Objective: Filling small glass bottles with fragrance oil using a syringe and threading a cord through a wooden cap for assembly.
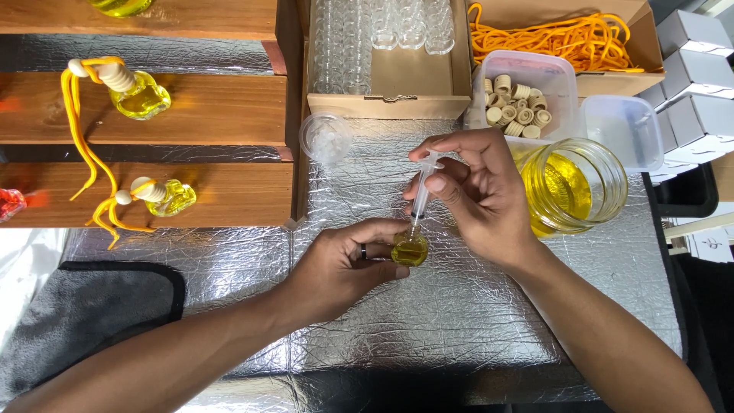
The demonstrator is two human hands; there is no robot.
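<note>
Head view, looking down on the work area.

Left hand [340,268]: clasped around a small glass bottle [410,249], steadying it upright on the counter; a dark ring shows on one finger.

Small glass bottle: sits between the two hands, touching the left fingertips, partly filled with yellow liquid.

Right hand [478,195]: grips a clear syringe [422,191], fingers on the barrel and thumb at the plunger end.

Syringe: tilted, tip pointing down into the mouth of the small bottle.

Counter [459,321]: covered with crinkled silver foil; both forearms lie over it.

Glass jar [573,187]: open, holding yellow liquid, just beside the right hand on its outer side.

Tub of corks [527,95]: clear plastic container with pale round stoppers, beyond the right hand.

Empty tub [623,130]: clear plastic, beyond the jar.

Plastic lid [326,138]: small, round, clear, beyond the left hand.

Cardboard tray [386,76]: holds rows of empty clear bottles, beyond both hands.

Orange cord [566,34]: loose tangle in a cardboard box, far beyond the right hand.

Wooden shelves [214,107]: outward of the left hand; two filled bottles [141,95] with stoppers and orange cord lie on them.

Grey cloth [84,306]: near the left forearm, on its outer side.

Grey boxes [699,76]: stacked well outward of the right hand.
</note>
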